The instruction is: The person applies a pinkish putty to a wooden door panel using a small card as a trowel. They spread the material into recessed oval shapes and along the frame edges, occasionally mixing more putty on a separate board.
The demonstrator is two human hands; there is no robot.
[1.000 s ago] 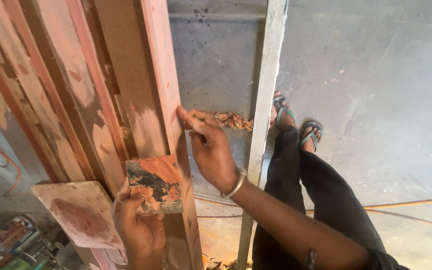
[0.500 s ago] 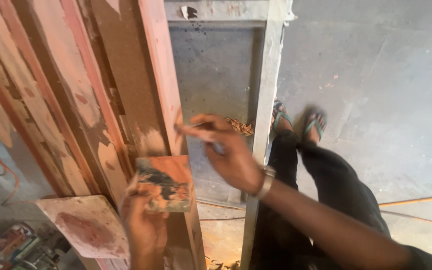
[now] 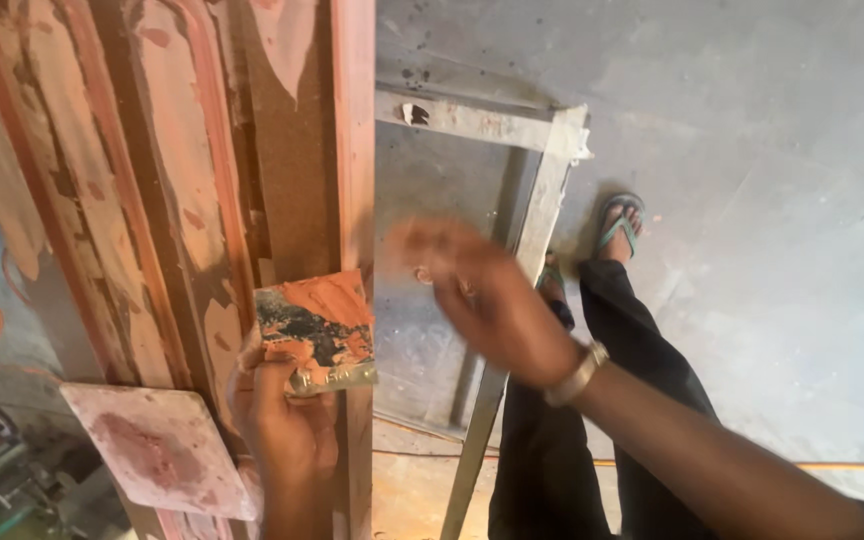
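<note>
A putty-smeared scraper (image 3: 317,330) is gripped by the left hand (image 3: 282,430) against the wooden frame (image 3: 352,150). The right hand (image 3: 492,300) is blurred; its finger state cannot be told.

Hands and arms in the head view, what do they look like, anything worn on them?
Both arms are bare, with no sleeve in sight and no gloves. The right hand is motion-blurred; its wrist carries a pale metal bangle. The left hand has reddish-orange paste smeared on its fingers. No watch shows, and the blur hides any rings.

right hand (image 3: 492,305): lifted off wooden frame (image 3: 352,150), now blurred | view: shifted down
</note>
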